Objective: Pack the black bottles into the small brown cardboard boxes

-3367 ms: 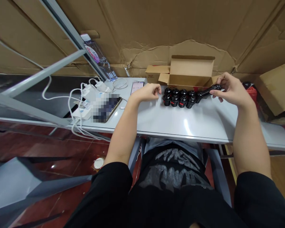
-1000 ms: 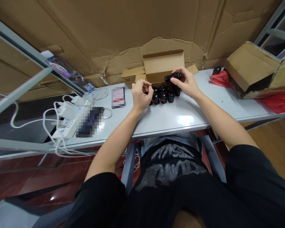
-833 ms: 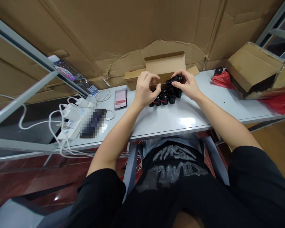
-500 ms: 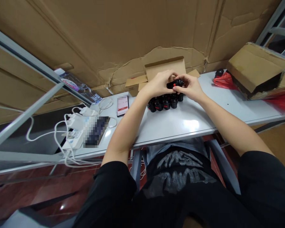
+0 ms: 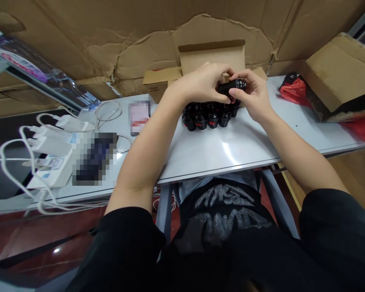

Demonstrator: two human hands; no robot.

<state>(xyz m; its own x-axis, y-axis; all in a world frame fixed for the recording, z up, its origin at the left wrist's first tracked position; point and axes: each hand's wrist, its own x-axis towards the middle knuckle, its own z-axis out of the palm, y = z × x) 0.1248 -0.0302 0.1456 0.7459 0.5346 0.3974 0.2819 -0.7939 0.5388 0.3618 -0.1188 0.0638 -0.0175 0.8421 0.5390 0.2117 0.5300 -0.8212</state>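
A glossy black cylindrical piece with a stepped, ridged end (image 5: 239, 84) is held sideways between both hands, above the table. My left hand (image 5: 205, 84) is closed round its left part, thumb below and fingers curled over. My right hand (image 5: 255, 94) pinches the ridged right end between thumb and fingers. Just below the hands, several similar black pieces with red marks (image 5: 212, 120) stand upright in close rows on the white table (image 5: 200, 154). The rear rows are partly hidden by my hands.
Behind the rows stands an open cardboard box (image 5: 212, 56). Left are two blurred phones (image 5: 139, 117), a white power strip with cables (image 5: 59, 166) and a plastic bottle (image 5: 48, 69). Right are a red plastic bag (image 5: 294, 92) and a larger cardboard box (image 5: 334, 75).
The view has moved nearer to the table. Both hands still hold the black piece, which has turned so its ridged end shows more fully and its red spot shows less.
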